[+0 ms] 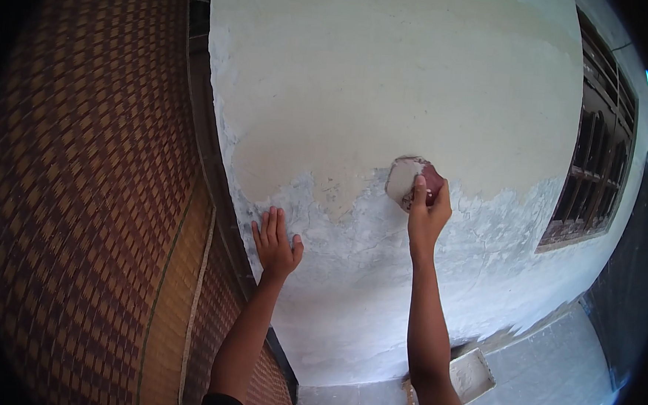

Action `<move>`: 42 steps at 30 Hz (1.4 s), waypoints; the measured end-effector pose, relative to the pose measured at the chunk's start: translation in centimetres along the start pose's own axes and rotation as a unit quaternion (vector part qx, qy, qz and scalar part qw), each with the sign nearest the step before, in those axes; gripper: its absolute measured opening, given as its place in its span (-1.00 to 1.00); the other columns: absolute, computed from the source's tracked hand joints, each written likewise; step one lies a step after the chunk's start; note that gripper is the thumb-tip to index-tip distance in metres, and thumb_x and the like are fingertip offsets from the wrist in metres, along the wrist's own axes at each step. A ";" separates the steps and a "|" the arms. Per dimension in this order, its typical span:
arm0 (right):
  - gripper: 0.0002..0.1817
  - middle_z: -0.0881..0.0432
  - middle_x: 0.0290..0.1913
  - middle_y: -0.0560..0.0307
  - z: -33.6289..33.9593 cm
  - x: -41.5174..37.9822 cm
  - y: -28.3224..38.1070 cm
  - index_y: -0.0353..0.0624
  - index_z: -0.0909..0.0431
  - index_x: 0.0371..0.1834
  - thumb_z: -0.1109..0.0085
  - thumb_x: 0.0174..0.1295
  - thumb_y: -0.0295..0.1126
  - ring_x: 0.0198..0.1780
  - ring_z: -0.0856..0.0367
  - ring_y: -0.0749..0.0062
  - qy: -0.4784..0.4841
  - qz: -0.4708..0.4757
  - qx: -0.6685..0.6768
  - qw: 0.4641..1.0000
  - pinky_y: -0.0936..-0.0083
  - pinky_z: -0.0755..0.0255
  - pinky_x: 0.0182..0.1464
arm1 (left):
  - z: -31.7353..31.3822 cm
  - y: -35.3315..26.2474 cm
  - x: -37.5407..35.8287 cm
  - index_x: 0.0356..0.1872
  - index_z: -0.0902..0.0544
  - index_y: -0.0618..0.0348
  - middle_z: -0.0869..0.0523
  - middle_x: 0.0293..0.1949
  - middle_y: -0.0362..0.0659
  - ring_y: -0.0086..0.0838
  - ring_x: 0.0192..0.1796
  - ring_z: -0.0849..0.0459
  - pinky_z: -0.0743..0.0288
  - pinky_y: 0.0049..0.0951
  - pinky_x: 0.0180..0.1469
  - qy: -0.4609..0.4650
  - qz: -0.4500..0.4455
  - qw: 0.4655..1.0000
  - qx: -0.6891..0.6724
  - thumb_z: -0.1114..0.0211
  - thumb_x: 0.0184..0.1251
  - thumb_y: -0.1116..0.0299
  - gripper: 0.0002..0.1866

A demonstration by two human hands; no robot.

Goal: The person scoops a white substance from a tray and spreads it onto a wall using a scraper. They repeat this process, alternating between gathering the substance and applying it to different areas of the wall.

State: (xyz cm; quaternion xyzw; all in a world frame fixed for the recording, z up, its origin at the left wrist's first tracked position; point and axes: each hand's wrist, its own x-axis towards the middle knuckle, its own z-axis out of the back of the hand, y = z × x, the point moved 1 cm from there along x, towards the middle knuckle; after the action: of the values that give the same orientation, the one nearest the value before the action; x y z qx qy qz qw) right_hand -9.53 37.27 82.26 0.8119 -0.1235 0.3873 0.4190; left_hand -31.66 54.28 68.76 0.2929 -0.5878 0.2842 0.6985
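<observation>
My right hand (429, 213) grips a flat reddish-brown putty spreader (405, 179), its left part coated with pale paste. The thumb lies on the near face, and the spreader is up against the wall (391, 80). It overlaps the ragged line between the smooth cream upper area and the patchy white-grey area below. Lower and to the left, my left hand (277, 246) rests flat on the wall near its left edge, fingers spread and holding nothing.
A woven brown-and-tan mat (95, 188) hangs along the left side. A barred dark window (594, 145) is set into the wall at right. On the grey floor (544, 372), a rectangular tray (487, 382) with whitish contents sits partly behind my right forearm.
</observation>
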 end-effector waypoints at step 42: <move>-0.76 -0.53 -0.35 -0.10 -7.1 -3.3 2.4 -0.30 -0.53 -0.15 -0.20 0.36 -0.31 -0.42 -0.57 0.24 0.106 0.082 -0.026 0.991 0.40 -0.42 -0.37 | -0.5 -0.2 -0.3 0.45 -0.27 0.27 -0.27 0.47 0.00 -0.13 0.53 -0.13 0.15 0.11 0.53 -0.003 0.011 1.000 -0.013 0.00 0.39 0.10 -0.33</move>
State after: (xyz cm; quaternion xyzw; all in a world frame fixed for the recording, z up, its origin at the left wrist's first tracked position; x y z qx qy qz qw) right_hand -16.71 40.86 83.72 0.7422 -0.1547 0.5006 0.4178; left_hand -31.23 54.51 68.42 0.2781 -0.5970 0.2832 0.6972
